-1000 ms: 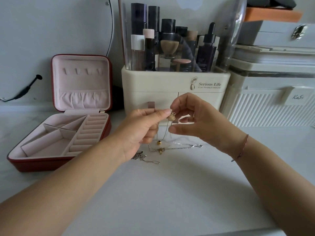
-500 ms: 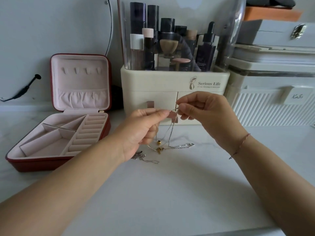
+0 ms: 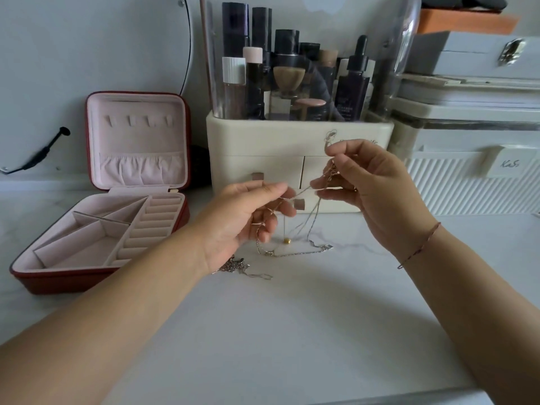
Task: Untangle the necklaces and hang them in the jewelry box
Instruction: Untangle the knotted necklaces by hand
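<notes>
My left hand (image 3: 248,217) and my right hand (image 3: 371,185) pinch thin tangled necklace chains (image 3: 309,217) between them, above the white tabletop. A small gold bead pendant (image 3: 287,241) dangles from one strand. A silver chain (image 3: 298,251) trails onto the table below the hands. Another silver chain (image 3: 245,270) lies in a heap under my left wrist. The red jewelry box (image 3: 99,276) stands open at the left, pink inside, with several hooks (image 3: 137,121) in its upright lid and nothing hanging on them.
A cream cosmetics organizer (image 3: 263,147) with bottles under a transparent cover stands right behind the hands. White ribbed storage boxes (image 3: 467,182) sit at the back right. A black cable (image 3: 38,156) runs along the wall at the left.
My hands have pulled apart: the right hand rose and went right, stretching the chains between the hands. The gold pendant lifted off the table.
</notes>
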A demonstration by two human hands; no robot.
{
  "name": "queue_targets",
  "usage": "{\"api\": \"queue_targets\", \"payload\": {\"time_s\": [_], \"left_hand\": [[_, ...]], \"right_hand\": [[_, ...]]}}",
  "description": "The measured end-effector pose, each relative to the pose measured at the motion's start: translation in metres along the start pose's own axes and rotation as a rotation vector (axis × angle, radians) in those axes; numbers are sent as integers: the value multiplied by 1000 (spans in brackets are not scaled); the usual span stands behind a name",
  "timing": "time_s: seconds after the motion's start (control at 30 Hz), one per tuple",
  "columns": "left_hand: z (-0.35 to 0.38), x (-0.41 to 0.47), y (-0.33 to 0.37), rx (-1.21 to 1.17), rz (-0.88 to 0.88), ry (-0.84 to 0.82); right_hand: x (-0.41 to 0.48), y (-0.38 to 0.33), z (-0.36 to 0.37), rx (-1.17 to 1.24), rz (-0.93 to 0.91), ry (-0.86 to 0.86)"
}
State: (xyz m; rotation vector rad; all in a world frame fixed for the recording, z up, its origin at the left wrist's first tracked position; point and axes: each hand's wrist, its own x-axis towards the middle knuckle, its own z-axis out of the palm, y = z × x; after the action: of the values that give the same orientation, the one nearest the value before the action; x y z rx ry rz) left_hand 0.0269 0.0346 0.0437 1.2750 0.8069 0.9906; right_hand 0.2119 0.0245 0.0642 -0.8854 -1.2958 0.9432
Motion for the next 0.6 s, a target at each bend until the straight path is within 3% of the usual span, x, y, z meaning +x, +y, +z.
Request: {"api": "queue_targets", "payload": {"time_s": [0.17, 0.6], "left_hand": [[-1, 3, 0, -123, 42, -24], [-20, 2, 22, -243, 163, 106]], "right_hand": [[-1, -1, 1, -12, -10, -14], [6, -14, -20, -4, -121, 258]]}}
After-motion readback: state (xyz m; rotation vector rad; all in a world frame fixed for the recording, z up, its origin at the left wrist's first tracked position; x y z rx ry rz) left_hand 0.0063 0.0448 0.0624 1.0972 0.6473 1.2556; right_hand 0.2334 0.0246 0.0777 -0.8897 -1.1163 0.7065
